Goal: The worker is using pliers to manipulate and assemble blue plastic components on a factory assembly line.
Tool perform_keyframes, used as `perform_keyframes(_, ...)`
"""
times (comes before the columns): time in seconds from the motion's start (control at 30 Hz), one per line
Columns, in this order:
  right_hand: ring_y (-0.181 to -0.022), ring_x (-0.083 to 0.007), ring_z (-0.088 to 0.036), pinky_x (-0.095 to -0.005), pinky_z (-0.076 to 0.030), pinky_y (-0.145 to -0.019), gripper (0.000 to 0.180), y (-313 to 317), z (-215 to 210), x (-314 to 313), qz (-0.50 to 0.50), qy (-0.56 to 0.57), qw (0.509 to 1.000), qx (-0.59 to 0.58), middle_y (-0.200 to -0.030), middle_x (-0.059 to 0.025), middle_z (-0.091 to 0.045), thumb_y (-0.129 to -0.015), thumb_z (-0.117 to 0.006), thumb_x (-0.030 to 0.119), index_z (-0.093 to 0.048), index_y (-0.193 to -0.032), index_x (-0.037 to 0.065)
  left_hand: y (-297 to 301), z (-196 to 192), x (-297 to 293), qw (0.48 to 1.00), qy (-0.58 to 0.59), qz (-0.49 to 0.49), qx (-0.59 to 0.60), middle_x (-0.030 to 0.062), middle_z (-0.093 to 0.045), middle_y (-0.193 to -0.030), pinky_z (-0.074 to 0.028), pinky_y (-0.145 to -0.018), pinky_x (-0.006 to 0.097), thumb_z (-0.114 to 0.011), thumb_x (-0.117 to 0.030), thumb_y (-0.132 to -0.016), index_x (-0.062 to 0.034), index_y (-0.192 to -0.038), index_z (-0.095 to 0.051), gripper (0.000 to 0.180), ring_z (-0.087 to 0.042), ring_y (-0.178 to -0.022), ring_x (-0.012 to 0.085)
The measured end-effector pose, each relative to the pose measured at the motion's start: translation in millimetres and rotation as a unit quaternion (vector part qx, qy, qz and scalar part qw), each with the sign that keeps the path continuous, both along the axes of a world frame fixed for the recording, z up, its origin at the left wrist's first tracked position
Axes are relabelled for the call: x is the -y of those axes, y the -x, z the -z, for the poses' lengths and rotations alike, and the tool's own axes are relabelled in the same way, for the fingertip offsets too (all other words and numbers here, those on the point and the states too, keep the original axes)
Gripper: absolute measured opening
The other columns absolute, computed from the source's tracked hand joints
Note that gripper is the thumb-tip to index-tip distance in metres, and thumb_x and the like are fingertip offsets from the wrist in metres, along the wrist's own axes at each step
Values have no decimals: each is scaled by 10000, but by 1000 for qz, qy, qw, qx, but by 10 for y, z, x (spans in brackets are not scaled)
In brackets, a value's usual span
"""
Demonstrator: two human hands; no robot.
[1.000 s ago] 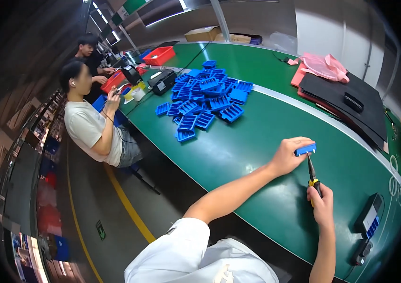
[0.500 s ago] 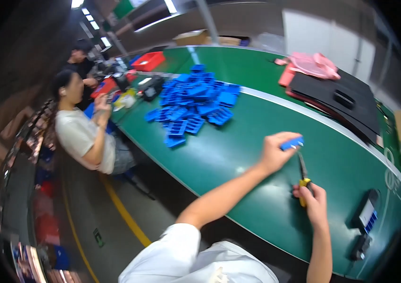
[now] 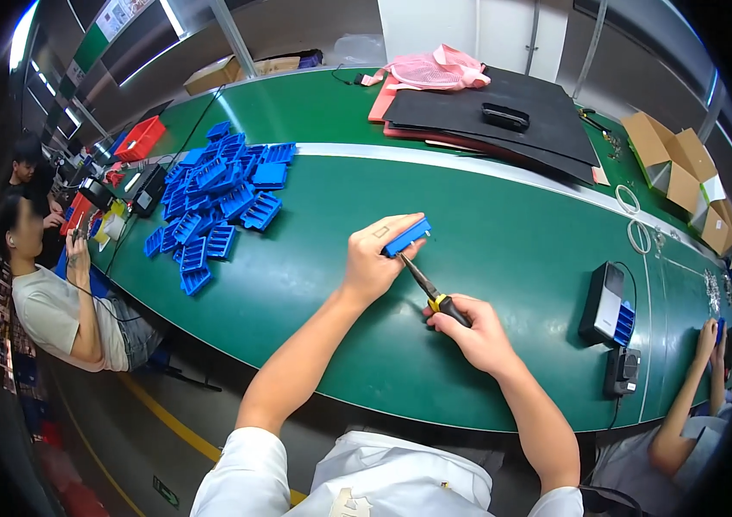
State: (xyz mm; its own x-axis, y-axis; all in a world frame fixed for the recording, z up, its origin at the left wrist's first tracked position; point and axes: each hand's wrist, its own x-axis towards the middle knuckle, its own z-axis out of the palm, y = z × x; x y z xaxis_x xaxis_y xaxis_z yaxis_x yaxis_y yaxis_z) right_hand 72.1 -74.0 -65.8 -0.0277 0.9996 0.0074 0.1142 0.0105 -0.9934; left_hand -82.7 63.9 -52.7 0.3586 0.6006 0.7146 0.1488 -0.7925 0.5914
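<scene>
In front of me, my left hand grips a small blue plastic part by its sides, raised over the green table. My right hand is closed around the black and yellow handles of long-nose pliers. Their dark, tapering jaws point up and left, with the tip at the near end of the blue part. Whether the tip grips anything there is too small to tell. To the left lies a heap of blue slotted plastic parts, apart from both hands.
Black sheets with a pink bag lie at the back. A power bank-like device and a black adapter sit on the right, near open cardboard boxes. Co-workers are at the left; another person's arms show at right.
The view has swung to the right, bringing the boxes and the person on the right into sight. The pliers' tip still meets the blue part, which both hands keep in front of me.
</scene>
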Motion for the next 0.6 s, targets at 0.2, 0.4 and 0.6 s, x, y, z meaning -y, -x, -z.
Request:
perform_keyframes(0.2, -656, -111, -486, -272, -401, -606, 182, 10, 42, -6, 3, -24, 1000, 1, -727, -48, -550, -854, -636, 149, -642, -894, -28, -5, 15, 4, 1000, -12, -9, -5, 140, -683, -989, -531, -760, 304, -742, -31, -726, -27, -1066, -666, 348, -675, -865, 252)
perform_keyframes(0.4, -618, -119, -444, -300, -370, -563, 222, 3, 65, 1, 7, -28, 999, 20, -665, -48, -484, -857, -629, 155, -569, -765, -38, -12, 2, 19, 1000, -17, -19, -13, 150, -679, -999, -550, -746, 335, -731, -11, -727, -30, -1076, -661, 357, -671, -877, 288)
perform_keyframes(0.6, -610, -119, -456, -288, -375, -563, 219, 2, -77, 4, -10, 29, 999, 22, -668, -28, -507, -863, -628, 176, -571, -747, 0, 17, 23, -20, 998, -49, -32, -28, 151, -679, -1017, -552, -747, 328, -732, -18, -729, -40, -1080, -661, 358, -673, -890, 287)
